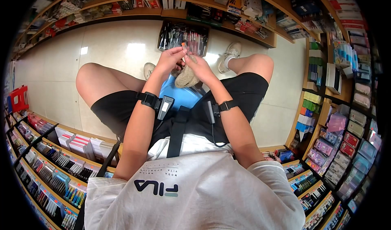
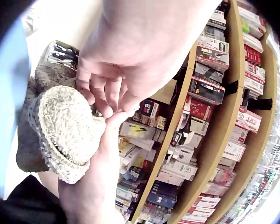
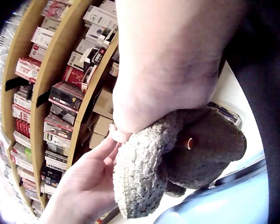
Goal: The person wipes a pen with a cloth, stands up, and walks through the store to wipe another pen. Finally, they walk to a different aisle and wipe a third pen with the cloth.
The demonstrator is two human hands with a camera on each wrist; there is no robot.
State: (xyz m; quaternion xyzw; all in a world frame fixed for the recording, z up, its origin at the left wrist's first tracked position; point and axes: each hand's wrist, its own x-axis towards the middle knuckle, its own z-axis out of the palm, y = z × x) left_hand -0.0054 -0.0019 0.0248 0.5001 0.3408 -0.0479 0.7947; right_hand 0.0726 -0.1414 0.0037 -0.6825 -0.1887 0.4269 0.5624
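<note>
My left hand [image 1: 168, 63] and right hand [image 1: 200, 69] meet in front of my knees in the head view. A beige-grey towel-like cloth [image 1: 187, 77], thick and bunched, hangs from the right hand, which grips its upper part. Its nubby folds [image 2: 67, 126] fill the lower left of the left wrist view. Between the fingertips shows a small slim item with an orange end [image 1: 183, 45]; the left thumb and fingers pinch it, and I cannot tell its kind. In the right wrist view, the cloth [image 3: 142, 170] droops below the right hand.
On the floor just beyond my hands stands a dark box packed with pens [image 1: 179, 34]. A blue surface [image 1: 179, 97] shows between my thighs. Shelves [image 1: 122, 9] of boxed goods curve around the front, with stationery racks [image 1: 61, 164] behind and to the right.
</note>
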